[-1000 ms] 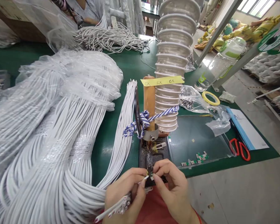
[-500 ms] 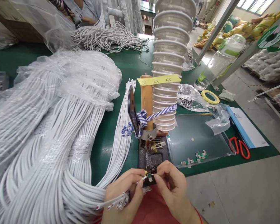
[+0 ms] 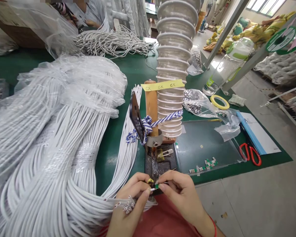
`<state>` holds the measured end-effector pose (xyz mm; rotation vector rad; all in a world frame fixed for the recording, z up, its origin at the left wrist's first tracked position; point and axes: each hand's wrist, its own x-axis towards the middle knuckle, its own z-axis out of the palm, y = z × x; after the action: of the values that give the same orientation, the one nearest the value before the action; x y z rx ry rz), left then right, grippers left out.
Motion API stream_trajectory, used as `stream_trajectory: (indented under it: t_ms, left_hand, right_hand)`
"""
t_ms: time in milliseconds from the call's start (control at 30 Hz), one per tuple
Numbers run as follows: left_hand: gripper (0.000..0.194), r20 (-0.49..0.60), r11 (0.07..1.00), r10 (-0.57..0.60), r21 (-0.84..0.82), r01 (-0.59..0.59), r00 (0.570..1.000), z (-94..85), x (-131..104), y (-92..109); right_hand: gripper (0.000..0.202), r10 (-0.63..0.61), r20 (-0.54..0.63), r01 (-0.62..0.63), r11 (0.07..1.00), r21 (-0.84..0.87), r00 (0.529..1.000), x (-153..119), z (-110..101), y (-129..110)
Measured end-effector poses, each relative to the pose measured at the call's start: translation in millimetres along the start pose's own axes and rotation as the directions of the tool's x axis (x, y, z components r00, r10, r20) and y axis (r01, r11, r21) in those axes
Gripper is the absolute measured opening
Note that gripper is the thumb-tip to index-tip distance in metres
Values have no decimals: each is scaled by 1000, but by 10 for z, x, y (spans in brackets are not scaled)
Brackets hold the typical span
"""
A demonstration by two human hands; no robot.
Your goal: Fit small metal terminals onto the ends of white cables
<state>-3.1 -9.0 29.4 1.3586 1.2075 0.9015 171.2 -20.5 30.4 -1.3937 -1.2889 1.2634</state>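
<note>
Three "CX"s mark tape (image 3: 162, 85); left fingers (image 3: 142, 198) hold cable (image 3: 152, 189).

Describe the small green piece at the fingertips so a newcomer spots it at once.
Find the big clear ribbed hose, then follow the wooden handle beside it down to the right hand. At its fingertips is the small green piece, next to a white cable end. Unlike it, the other green pieces lie on the dark sheet farther right.

Floored in pale grey tiles (image 3: 261, 197) with a brown stain (image 3: 224, 215); furnished with a green-topped workbench (image 3: 138, 68); lit at upper right by a bright paned window (image 3: 266, 6)
</note>
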Motion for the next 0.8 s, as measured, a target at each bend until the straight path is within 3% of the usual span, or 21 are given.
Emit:
stream_trajectory:
  t_ms: [267,433,600,800]
  left_hand:
    - [35,208,997,59,43,-69,976,-65,39,-54]
    - [35,324,998,36,42,-53,945,-91,45,-20]
    - [35,325,995,71,37,-88,943,-82,50,-38]
    - [36,279,995,68,54,-87,958,-47,50,-50]
  right_hand:
    - [5,56,80,-64,992,105,995,23,-63,-7]
    - [11,-74,109,62,993,103,991,34,-93,31]
    - [14,-171,54,167,983,76,984,-28,-89,103]
    - [17,-183,43,184,983,-16,982,-63,-32,84]
